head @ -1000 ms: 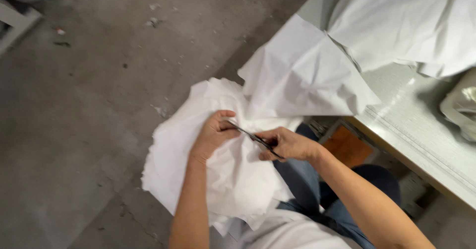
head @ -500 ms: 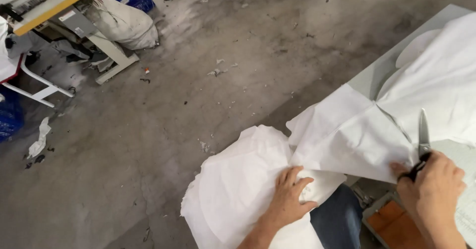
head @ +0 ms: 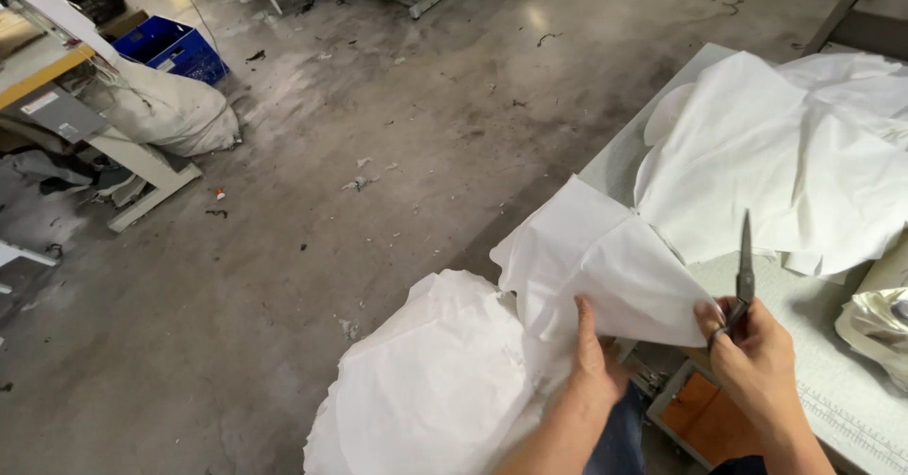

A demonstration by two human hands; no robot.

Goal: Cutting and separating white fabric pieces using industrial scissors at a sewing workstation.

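A: Left hand (head: 591,366) pose?
B: Fingers up, flat and extended, forearm rising from the bottom edge.
A: Right hand (head: 757,357)?
B: Curled shut, thumb up, knuckles facing camera, level with the left.

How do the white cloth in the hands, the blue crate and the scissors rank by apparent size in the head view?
1. white cloth, by far the largest.
2. blue crate, though it sits far from the camera.
3. scissors in the right hand, thin and close.
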